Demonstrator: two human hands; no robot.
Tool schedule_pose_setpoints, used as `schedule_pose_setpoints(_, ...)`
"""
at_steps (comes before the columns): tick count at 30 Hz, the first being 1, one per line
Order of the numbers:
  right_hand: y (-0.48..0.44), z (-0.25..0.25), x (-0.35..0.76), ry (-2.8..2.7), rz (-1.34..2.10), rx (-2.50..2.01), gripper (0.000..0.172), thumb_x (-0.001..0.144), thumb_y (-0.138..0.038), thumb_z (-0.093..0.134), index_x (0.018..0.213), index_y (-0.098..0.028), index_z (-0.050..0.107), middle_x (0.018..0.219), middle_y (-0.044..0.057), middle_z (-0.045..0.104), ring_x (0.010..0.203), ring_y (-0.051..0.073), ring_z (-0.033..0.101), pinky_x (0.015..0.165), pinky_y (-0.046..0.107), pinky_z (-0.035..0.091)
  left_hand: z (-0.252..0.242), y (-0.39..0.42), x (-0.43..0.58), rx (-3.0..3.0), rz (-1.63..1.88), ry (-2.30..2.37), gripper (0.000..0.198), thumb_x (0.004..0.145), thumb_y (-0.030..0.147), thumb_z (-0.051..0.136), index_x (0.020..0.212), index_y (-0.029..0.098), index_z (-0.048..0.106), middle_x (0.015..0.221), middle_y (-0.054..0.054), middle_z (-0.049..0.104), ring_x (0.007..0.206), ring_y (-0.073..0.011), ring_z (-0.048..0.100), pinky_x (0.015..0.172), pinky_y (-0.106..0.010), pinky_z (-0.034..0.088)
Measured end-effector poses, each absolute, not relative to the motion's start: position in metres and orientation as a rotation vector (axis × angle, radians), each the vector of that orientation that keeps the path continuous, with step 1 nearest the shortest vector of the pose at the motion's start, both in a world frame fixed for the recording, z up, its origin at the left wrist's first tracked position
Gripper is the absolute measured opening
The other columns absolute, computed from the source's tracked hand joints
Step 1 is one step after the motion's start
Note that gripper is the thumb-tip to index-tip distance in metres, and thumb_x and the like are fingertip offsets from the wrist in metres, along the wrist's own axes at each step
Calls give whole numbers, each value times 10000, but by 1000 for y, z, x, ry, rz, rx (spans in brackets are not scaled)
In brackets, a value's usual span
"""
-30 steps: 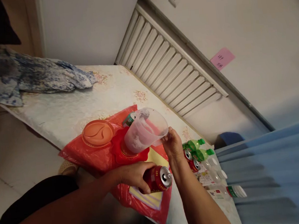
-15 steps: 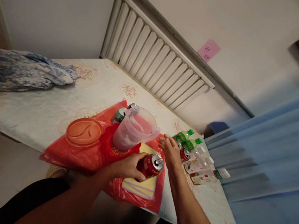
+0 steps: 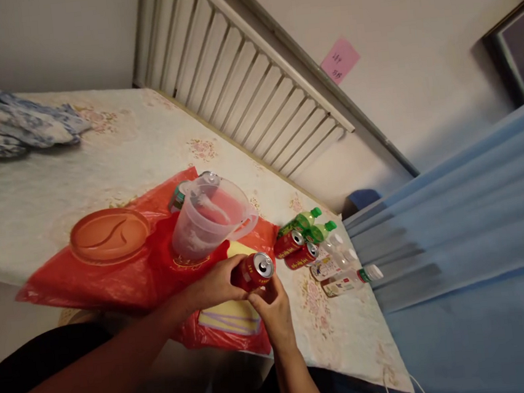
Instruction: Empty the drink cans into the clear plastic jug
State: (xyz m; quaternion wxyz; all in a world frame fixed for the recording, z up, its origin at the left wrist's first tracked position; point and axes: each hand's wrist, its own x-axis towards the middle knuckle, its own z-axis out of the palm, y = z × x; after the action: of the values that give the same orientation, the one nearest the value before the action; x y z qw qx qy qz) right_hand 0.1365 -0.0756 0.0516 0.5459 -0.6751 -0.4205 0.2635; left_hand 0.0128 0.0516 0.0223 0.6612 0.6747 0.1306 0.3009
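Observation:
An opened red drink can (image 3: 251, 274) is held over the red plastic sheet, its top tilted toward me. My left hand (image 3: 218, 282) wraps the can from the left. On its lower right side, the thumb and fingers of my right hand (image 3: 274, 313) close round the same can. Just beyond stands a translucent plastic pitcher (image 3: 195, 224) with a handle. A folded yellow cloth (image 3: 232, 318) lies below the can on the red plastic sheet (image 3: 126, 283). An orange round lid (image 3: 109, 234) rests to the left.
Two red cans (image 3: 301, 256) stand right of the sheet beside green-capped bottles (image 3: 314, 231) and clear bottles (image 3: 344, 282). A green can (image 3: 178, 195) is behind the pitcher. Patterned fabric (image 3: 18, 124) lies far left. A radiator (image 3: 241, 81) and blue curtain (image 3: 462, 251) border the table.
My right hand has come from beside the bottles to the held can and closed on it. A second red can now shows beside the bottles. The view has shifted right.

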Motion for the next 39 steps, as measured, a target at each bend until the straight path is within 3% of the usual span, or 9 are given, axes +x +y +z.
schedule_pose_setpoints(8,-75,50,147,-966,483,-1763,552,630,-261,805,1168,-194,704,1058,56,769,983,263,718,859,342,589,21,41,30,1700,700,334,622,647,246,789,1238,191,603,1262,-93,682,1159,-283,625,1051,-403,470)
schedule_pose_setpoints(12,-83,47,149,-903,458,-1743,531,605,-264,814,1125,-213,717,1033,37,777,969,263,716,869,351,587,8,32,38,1745,673,287,690,692,250,760,1343,215,533,1364,-91,631,1226,-272,597,1086,-405,453)
schedule_pose_setpoints(16,-96,47,160,-842,436,-1734,484,605,-276,799,1077,-208,715,1011,30,781,929,254,720,872,350,585,-23,22,47,1937,699,420,742,747,322,741,1421,191,462,1445,-153,563,1325,-317,527,1142,-492,401)
schedule_pose_setpoints(21,-118,45,193,-708,359,-1764,442,582,-285,800,1007,-203,711,935,37,777,822,244,716,781,339,589,-49,18,54,2287,829,617,483,885,312,571,1333,133,546,1366,-184,613,1306,-327,535,1137,-526,410)
schedule_pose_setpoints(26,-139,35,234,-553,271,-1804,418,546,-316,803,936,-200,708,924,62,774,794,253,711,746,340,576,-53,15,55,2570,881,785,355,931,294,499,1208,118,632,1324,-208,637,1285,-353,551,1112,-541,423)
schedule_pose_setpoints(33,-146,13,286,-458,105,-1827,578,546,-404,799,1063,-165,703,986,98,767,858,280,711,778,360,547,-47,10,54,2712,928,846,281,948,244,445,1091,153,670,1253,-181,674,1232,-324,588,1060,-518,472)
schedule_pose_setpoints(39,-131,0,319,-444,-28,-1856,611,586,-450,740,1110,-139,692,1036,127,753,921,296,697,807,376,526,-38,7,52,2799,909,859,249,936,181,436,1017,167,671,1177,-161,687,1155,-310,612,1014,-493,496)
